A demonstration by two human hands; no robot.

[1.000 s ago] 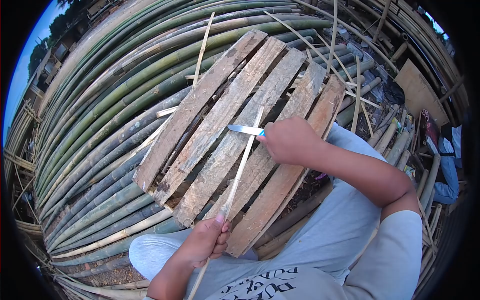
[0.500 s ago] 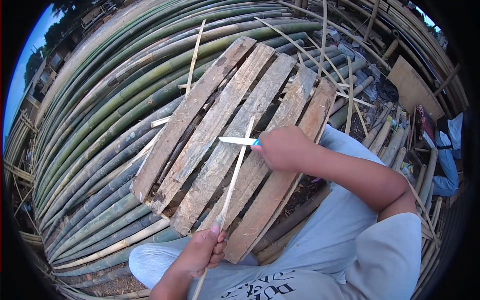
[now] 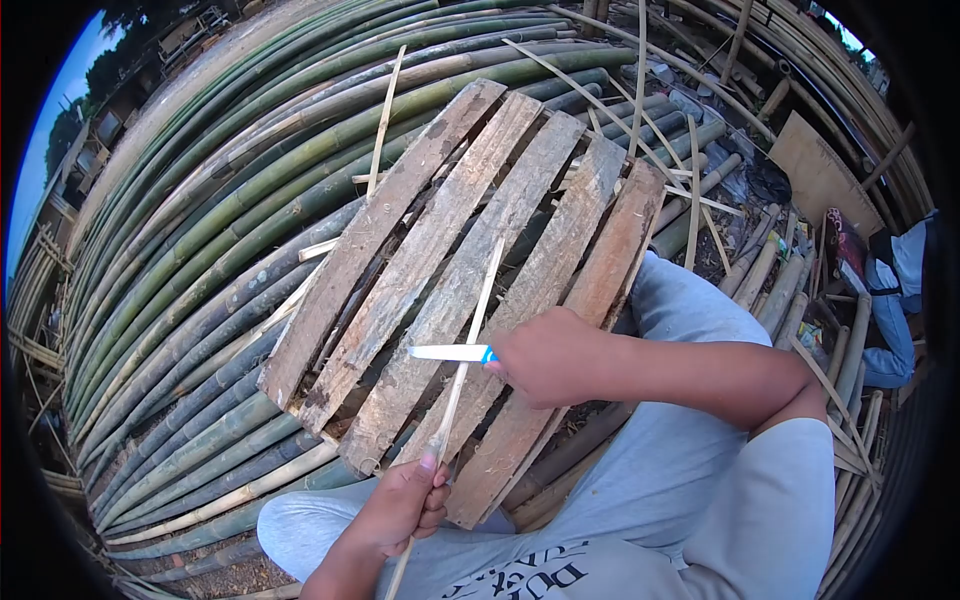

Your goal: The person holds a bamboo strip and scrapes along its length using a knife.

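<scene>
Holding a knife [image 3: 448, 352] in the head view, the right hand [image 3: 548, 358] has its fingers closed round the handle, the blade lying across a pale split-bamboo strip [image 3: 486, 290] above a slatted wooden pallet [image 3: 430, 250]. The left hand [image 3: 402, 503] grips the strip nearer the body. Shavings [image 3: 371, 466] suggest some scraping is done; how much is left I cannot tell. I can make out no container.

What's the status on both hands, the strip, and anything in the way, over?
Left hand gripping pale strip. Right hand holding knife across strip. Wooden slats beneath; nothing visibly in the way.
</scene>
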